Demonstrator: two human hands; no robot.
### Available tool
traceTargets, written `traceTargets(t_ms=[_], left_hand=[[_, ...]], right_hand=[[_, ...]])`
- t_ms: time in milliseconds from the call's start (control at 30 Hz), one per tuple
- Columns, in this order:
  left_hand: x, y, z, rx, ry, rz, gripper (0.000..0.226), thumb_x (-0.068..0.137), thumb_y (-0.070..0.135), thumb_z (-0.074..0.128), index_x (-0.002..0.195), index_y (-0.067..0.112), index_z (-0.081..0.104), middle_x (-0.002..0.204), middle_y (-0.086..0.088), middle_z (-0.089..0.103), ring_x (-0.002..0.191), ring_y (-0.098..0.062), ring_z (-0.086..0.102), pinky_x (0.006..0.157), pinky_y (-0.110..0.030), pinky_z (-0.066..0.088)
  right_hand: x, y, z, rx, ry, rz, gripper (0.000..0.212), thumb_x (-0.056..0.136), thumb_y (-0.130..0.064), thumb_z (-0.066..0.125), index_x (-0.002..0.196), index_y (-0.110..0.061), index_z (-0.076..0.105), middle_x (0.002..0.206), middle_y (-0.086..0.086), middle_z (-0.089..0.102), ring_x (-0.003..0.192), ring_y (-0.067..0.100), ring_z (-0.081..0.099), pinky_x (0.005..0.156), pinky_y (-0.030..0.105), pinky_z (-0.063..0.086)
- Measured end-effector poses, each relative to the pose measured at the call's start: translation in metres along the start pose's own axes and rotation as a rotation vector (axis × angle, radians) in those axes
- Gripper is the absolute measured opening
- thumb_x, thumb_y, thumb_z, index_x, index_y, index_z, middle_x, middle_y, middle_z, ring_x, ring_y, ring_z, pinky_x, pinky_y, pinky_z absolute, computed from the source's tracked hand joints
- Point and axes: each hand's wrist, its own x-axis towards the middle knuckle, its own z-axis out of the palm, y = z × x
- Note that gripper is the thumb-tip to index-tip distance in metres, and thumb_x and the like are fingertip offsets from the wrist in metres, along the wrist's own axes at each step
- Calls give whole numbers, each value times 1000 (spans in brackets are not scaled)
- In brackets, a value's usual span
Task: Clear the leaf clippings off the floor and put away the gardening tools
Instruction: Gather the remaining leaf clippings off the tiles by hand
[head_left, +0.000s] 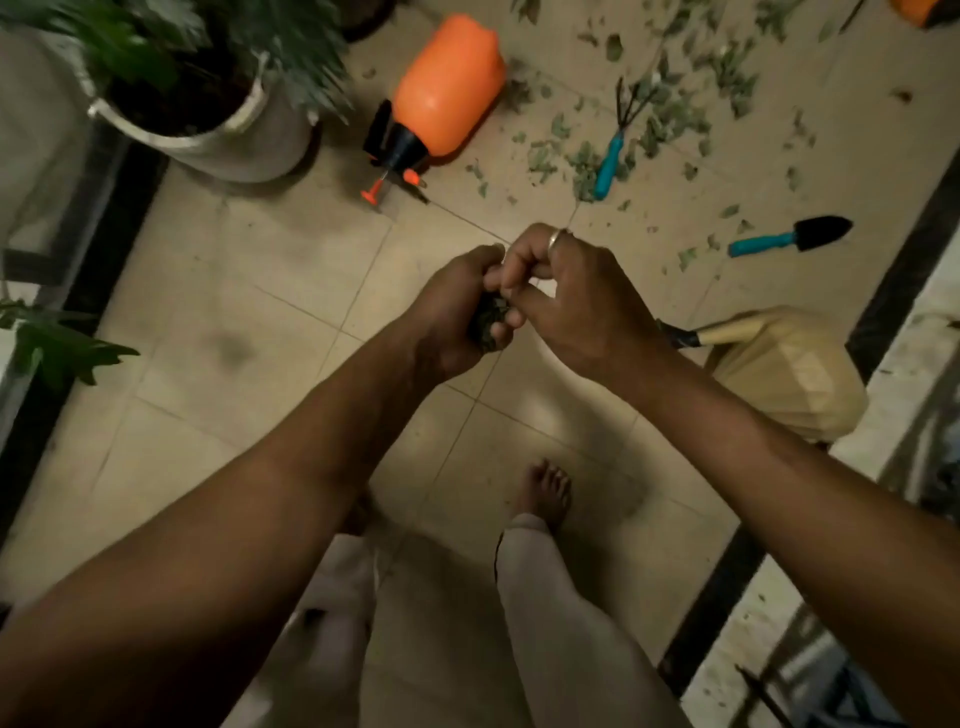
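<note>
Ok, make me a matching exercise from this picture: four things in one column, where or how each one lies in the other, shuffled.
1. sprayer
2. hand rake
3. trowel
4. wad of clippings

A. gripped in the left hand
B. on its side beside the white pot
C. lying among scattered leaves
D. black blade pointing right

Pairs: 1-B, 2-C, 3-D, 4-A

No text, label, brand, number or sign can be read anywhere in this dim, slightly blurred view. The orange sprayer bottle (449, 85) shows a plain side, and the blue handles of the hand rake (609, 163) and the trowel (763, 243) carry no legible marking.
</note>
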Motion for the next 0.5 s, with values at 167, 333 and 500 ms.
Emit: traceTargets(t_ms=[167, 333, 500], left_hand=[[-35, -14, -18, -146, 5, 21, 42, 108, 32, 35, 67, 25, 37, 58, 3, 26, 39, -7, 23, 32, -17, 20], [-65, -31, -66, -269, -64, 125, 22, 105, 18, 33, 94, 14, 51, 65, 1, 35, 37, -5, 21, 33, -14, 19], [-132, -65, -165, -465, 15, 102, 36, 104, 31, 39, 71, 18, 41, 49, 9, 30, 36, -4, 18, 35, -15, 10]], right_hand=[[-24, -31, 18, 59, 36, 37, 23, 81, -18, 82, 78, -21, 59, 75, -19, 65, 79, -8, 60, 66, 7, 41], [-30, -68, 77, 168, -19, 109, 15, 85, -28, 79, 87, -21, 66, 74, -8, 67, 69, 6, 64, 64, 23, 53], [-46, -115, 191, 251, -83, 139, 30, 101, -25, 60, 84, -1, 68, 78, 8, 72, 69, 9, 67, 64, 19, 50]])
